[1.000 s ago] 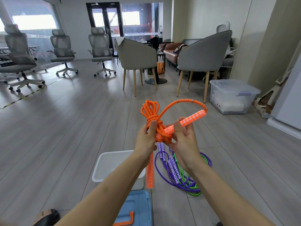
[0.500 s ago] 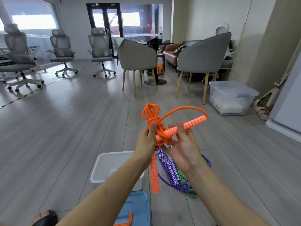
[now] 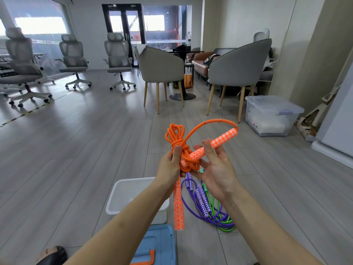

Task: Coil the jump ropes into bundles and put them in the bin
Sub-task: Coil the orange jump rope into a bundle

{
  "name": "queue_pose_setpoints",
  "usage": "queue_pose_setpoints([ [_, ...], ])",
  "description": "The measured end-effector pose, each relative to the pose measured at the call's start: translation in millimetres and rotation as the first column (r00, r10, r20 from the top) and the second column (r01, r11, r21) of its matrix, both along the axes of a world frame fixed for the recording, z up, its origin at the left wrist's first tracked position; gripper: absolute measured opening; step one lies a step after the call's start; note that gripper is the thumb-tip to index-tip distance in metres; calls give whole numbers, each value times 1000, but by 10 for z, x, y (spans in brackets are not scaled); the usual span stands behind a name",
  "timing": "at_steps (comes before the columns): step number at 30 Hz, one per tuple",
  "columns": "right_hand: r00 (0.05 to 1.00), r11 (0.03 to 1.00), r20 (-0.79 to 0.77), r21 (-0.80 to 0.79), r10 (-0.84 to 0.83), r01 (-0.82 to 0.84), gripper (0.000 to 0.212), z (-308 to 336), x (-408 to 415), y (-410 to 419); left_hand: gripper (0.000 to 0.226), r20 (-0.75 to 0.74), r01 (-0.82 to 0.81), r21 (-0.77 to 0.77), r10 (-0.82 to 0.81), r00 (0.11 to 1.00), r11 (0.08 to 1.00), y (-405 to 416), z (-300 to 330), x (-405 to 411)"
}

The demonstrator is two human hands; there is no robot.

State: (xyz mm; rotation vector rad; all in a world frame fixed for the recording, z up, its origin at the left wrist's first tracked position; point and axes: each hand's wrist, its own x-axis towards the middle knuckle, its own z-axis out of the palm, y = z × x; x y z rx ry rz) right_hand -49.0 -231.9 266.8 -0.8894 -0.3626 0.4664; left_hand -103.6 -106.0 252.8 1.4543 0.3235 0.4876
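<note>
The left hand (image 3: 170, 167) grips the coiled orange jump rope (image 3: 178, 144) at frame centre. The right hand (image 3: 215, 169) lies open under its handle (image 3: 215, 143). No writing is readable on it.

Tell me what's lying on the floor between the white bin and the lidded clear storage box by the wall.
In the head view, the purple rope and green rope lie tangled beside the white bin; beyond, bare floor to the clear box.

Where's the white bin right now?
In the head view the white bin sits on the floor at lower centre, under the left forearm, just left of the purple rope and green rope, with a blue lid nearer the camera.
</note>
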Motion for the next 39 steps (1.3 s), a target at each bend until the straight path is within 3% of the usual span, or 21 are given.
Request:
queue_pose_setpoints([
  [3, 999, 999, -25, 20, -34, 34, 18, -42, 16, 4, 63, -45, 36, 15, -36, 998, 999, 1, 11, 10],
  [7, 993, 997, -99, 55, -57, 63, 30, -82, 78, -1, 49, -110, 164, -15, -165, 980, 986, 22, 105, -12],
  [12, 993, 992, -90, 89, -76, 84, 23, -54, 132, -20, 32, -60, 337, -108, -344, 937, 935, 49, 213, -76],
  [17, 995, 989, -90, 132, -51, 63, 13, -20, 99, -30, 29, -80, 322, -77, -328, 941, 944, 73, 224, -62],
  [20, 995, 991, -78, 114, -58, 67, 20, 1, 90, -32, 29, -71, 316, -121, -326, 943, 941, 73, 203, -61],
  [23, 997, 994, -2, 75, -79, 79, 29, 18, 97, -40, 34, -52, 339, -156, -351, 935, 928, 85, 191, -59],
  [28, 973, 993, 203, -14, -108, 113, 21, 52, 92, -71, 22, -62, 327, -221, -347, 936, 919, 102, 172, -33],
  [35, 937, 988, 333, -72, -108, 140, 8, -50, 148, -86, 22, -116, 324, -250, -360, 926, 912, 102, 149, -26],
  [39, 888, 964, 441, -158, -126, 215, 17, -96, 159, -75, 18, -121, 293, -265, -333, 935, 919, 68, 145, 3],
])
